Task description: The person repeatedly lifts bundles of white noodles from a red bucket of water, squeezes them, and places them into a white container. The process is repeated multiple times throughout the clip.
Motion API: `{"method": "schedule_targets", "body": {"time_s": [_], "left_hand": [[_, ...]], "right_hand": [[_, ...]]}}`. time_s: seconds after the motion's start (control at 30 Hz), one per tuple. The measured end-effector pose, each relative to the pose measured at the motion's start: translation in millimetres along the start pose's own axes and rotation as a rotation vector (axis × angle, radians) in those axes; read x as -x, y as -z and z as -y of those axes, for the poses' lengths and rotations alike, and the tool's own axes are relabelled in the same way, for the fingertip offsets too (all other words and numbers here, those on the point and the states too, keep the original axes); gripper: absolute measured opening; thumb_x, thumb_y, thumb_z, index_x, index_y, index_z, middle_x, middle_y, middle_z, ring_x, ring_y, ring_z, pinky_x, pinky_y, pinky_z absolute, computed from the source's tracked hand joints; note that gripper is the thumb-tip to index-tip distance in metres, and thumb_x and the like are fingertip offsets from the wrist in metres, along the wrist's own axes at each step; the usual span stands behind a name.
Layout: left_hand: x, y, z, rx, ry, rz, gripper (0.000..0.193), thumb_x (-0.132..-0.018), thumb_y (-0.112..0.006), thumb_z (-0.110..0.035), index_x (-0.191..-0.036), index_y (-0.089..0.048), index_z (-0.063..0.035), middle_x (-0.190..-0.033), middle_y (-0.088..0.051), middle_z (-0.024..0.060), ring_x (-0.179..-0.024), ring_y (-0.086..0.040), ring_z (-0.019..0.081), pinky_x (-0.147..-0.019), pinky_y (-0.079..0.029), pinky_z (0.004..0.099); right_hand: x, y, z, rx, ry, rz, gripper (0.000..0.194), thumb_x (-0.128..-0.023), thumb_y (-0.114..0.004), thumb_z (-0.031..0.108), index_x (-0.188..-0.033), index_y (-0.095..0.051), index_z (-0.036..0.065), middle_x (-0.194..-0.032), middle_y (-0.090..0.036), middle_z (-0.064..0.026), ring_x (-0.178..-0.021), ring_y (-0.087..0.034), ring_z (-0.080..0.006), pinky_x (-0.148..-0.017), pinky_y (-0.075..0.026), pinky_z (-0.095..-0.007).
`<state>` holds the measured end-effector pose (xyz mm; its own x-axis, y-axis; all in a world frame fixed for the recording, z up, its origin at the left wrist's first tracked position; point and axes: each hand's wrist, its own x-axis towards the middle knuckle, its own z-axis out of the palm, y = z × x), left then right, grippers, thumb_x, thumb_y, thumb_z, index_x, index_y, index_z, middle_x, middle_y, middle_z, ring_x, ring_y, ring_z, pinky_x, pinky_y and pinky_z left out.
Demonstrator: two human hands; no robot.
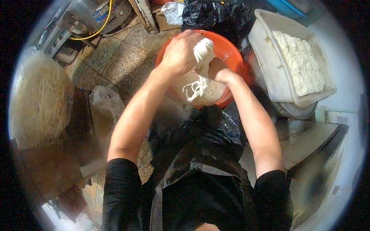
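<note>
A looped bundle of white noodles (204, 49) hangs over a red plastic basin (228, 46). My left hand (182, 53) is closed around its upper part, with the loops folded over the finger side. Below and to the right, my right hand (222, 70) grips the narrower lower part; its fingertips are hidden behind the strands. Loose noodle ends (198, 88) dangle beneath the hands. More pale, thin strands (209, 92) lie inside the basin, partly covered by my hands and the bundle.
A grey plastic tub (260, 37) at the right holds rows of coiled noodles (303, 63). At the far left stands a clear bag of pale strands (43, 98). Black plastic bags (216, 16) and a cardboard box (167, 21) lie beyond the basin. A yellow cable (104, 27) curves past a metal appliance (115, 11).
</note>
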<state>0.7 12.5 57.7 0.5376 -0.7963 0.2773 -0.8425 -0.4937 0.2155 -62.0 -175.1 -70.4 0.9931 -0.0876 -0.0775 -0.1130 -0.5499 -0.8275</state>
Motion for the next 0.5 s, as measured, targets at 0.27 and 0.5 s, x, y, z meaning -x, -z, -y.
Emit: {"method": "schedule_targets", "body": {"time_s": [0.27,0.5], "left_hand": [[-16.4,37.5,-10.9,0.138,0.074,-0.032,0.029,-0.094,-0.065,-0.030,-0.109,-0.067,-0.0048,-0.109,-0.071,0.0225,-0.103,-0.068,0.0411,-0.088,-0.054,0.0504],[-49.1,116.9,-24.9,0.247,0.007,-0.319,0.027,-0.095,-0.064,-0.026,-0.111,-0.066,-0.0042,-0.107,-0.071,0.0212,-0.100,-0.069,0.0385,-0.086,-0.056,0.0494]], "right_hand": [[42.1,39.5,56.6,-1.031,0.223,0.289,0.062,-0.088,-0.074,0.010,-0.146,-0.054,0.004,-0.131,-0.068,-0.0095,-0.115,-0.065,-0.0190,-0.102,-0.051,-0.0346],[13.6,-14.6,38.4,-0.331,0.286,0.094,0.025,-0.099,-0.066,0.023,-0.113,-0.075,0.005,-0.095,-0.076,-0.0068,-0.091,-0.070,-0.0162,-0.086,-0.055,-0.0330]]}}
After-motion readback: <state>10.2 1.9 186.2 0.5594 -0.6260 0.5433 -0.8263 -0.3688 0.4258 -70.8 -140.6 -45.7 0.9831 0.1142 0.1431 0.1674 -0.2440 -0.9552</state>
